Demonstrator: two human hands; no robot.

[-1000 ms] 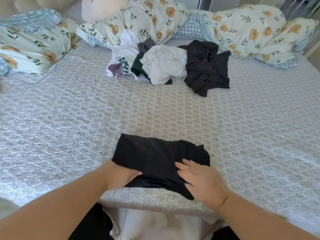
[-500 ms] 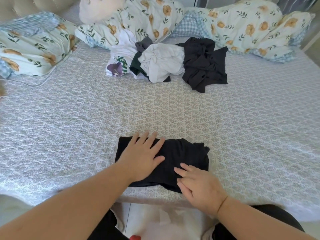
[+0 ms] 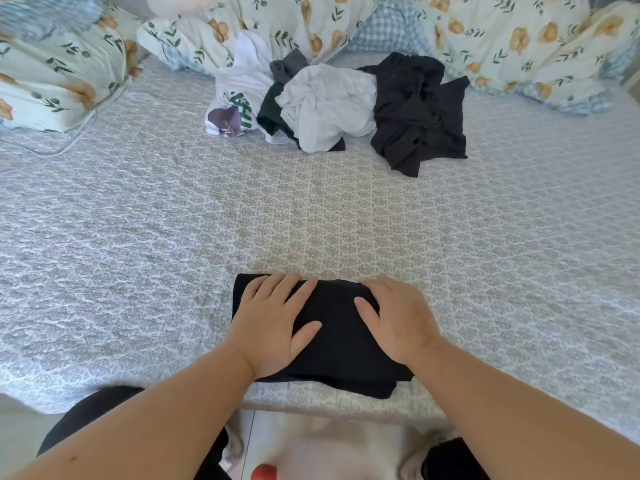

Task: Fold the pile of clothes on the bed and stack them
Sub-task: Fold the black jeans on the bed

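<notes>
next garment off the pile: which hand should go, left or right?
Probably right. The right hand sits more nearly below the unfolded pile, whose black garment lies on that side. Both hands lie flat on the folded black garment; the left hand can hold it.

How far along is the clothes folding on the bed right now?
Early on. One black garment lies folded into a rectangle near the front edge of the bed. The left hand and right hand press flat on it, apparently smoothing it. Left to do: the pile of white, black and dark green clothes by the pillows is unfolded, and no stack exists yet.
</notes>
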